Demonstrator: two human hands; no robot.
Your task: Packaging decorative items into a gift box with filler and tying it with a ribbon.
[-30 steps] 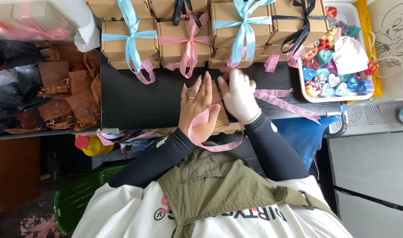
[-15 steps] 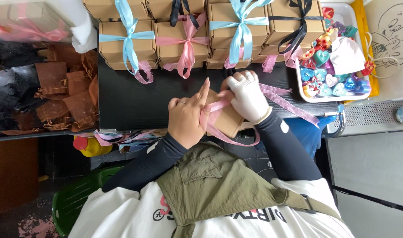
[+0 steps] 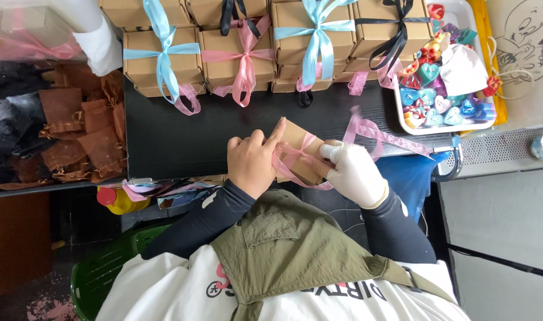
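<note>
We are looking straight down at a black table [image 3: 182, 142], and right at its near edge sits a small brown cardboard box [image 3: 299, 138], tilted, with a pink ribbon [image 3: 366, 129] looped around it. Our left hand [image 3: 253, 161], bare, is curled over the box's left side, index finger stretched out and pressing on the top corner. Our right hand [image 3: 353, 172], in a white glove, is closed on the ribbon just beside the box, pinching it between thumb and fingers; the loose end trails off to the right across the table edge.

Along the far side we see a row of finished boxes of the same brown card: one tied with a light blue bow [image 3: 162, 54], one with a pink bow [image 3: 244, 56], another with blue ribbon [image 3: 318, 32], and one with black ribbon [image 3: 391, 32]. To the right stands a white tray [image 3: 444, 122] heaped with small heart-shaped pieces in red, teal and pink. On the left lies a pile of brown drawstring pouches [image 3: 69, 134]. Below the table edge a yellow bottle with a red cap [image 3: 118, 199] peeks out, with a green plastic chair [image 3: 102, 270] beneath it.
</note>
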